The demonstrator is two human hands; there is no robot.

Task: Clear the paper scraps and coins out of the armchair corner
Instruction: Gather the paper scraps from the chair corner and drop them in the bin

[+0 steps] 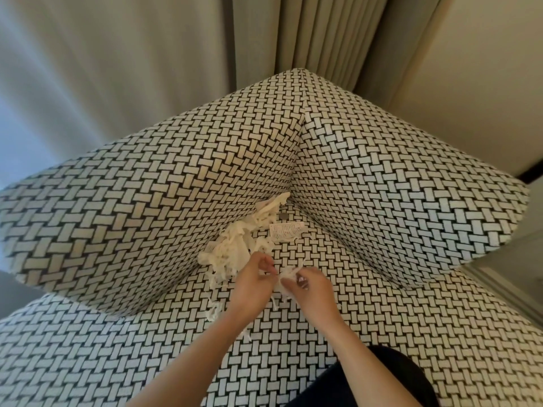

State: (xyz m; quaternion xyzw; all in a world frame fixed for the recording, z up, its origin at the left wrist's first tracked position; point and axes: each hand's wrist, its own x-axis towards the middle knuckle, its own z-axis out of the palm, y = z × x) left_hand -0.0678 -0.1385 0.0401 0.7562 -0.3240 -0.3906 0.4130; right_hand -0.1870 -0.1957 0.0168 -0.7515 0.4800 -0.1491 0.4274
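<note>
A heap of white shredded paper scraps [235, 248] lies along the crease where the armchair seat [323, 333] meets its left cushion, running up into the corner. A printed receipt scrap [286, 231] rests flat beside the heap, and a small dark coin [283, 215] sits just above it near the corner. My left hand [254, 282] pinches strands at the heap's lower end. My right hand [308, 286] is closed around a small bunch of scraps, touching the left hand. More strands [214, 311] trail down the seat below the hands.
The armchair is covered in a black-and-white basket-weave fabric, with a left cushion [132, 207] and a right cushion [396, 177] meeting at the corner. Beige curtains [308, 33] hang behind. My dark-clothed knee [382, 383] presses against the seat front.
</note>
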